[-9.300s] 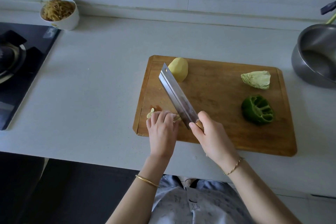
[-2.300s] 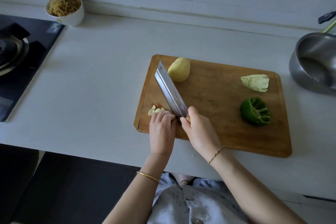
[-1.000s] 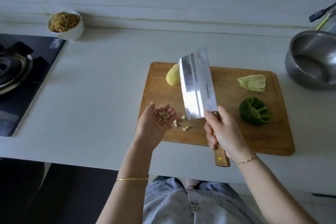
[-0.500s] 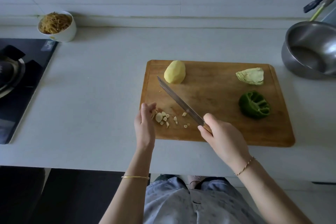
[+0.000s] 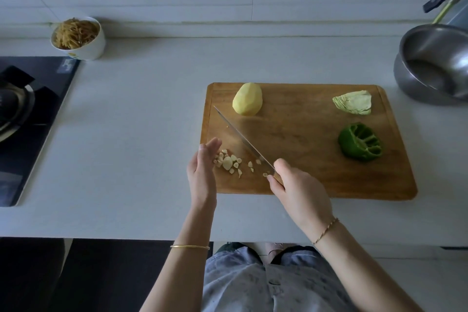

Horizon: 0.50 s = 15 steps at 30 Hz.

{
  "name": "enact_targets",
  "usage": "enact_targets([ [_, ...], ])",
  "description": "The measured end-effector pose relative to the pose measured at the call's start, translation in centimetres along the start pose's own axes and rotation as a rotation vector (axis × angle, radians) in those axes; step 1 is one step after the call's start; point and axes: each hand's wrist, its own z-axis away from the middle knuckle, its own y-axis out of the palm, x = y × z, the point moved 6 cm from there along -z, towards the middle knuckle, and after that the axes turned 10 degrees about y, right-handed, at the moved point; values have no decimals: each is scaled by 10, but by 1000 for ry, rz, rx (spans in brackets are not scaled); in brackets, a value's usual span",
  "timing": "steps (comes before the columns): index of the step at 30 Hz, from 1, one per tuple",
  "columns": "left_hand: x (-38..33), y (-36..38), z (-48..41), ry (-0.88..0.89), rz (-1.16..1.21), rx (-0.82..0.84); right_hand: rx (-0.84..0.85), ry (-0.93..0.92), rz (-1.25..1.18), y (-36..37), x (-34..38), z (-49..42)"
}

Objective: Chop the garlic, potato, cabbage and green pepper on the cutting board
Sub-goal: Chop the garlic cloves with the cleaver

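Chopped garlic [image 5: 229,162] lies in a loose scatter of pale pieces at the near left corner of a wooden cutting board [image 5: 304,159], the pile trailing rightward toward the knife. The cleaver [image 5: 243,140] stands edge-down on the board, seen almost edge-on as a thin line; its long axis runs diagonally, tip pointing to the far left, heel to the near right. The right hand [image 5: 300,190] is clenched around the cleaver's handle at the board's near edge, a thin chain bracelet on its wrist. The left hand [image 5: 202,170] is released, fingers straight and held together, set on edge just left of the garlic with the fingertips touching the pile; a gold bangle [image 5: 190,247] circles that forearm.

A peeled potato [image 5: 247,99] sits whole at the far left of the board, just beyond the blade's tip, its long axis running near to far with the narrower end away from the person. A pale cabbage wedge [image 5: 353,102] lies at the far right of the board, and near it a dark green pepper [image 5: 361,142], cut open with its ribbed inside facing right.

The board rests on a grey countertop [image 5: 139,134]. Off to the far left stands a white bowl [image 5: 79,38] of brownish shreds, beside a black stove [image 5: 27,119]. A steel pot [image 5: 435,63] sits at the far right, close to the board's corner
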Motion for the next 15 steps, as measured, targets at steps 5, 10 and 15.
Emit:
enact_targets([
  [5,-2,-2,2,19,34,0,28,-69,-74,6,22,0],
  [10,-1,-6,3,48,-31,-15,4,-51,-137,-5,13,0],
  [15,0,-9,4,67,-138,-25,4,27,-171,-14,-7,8],
])
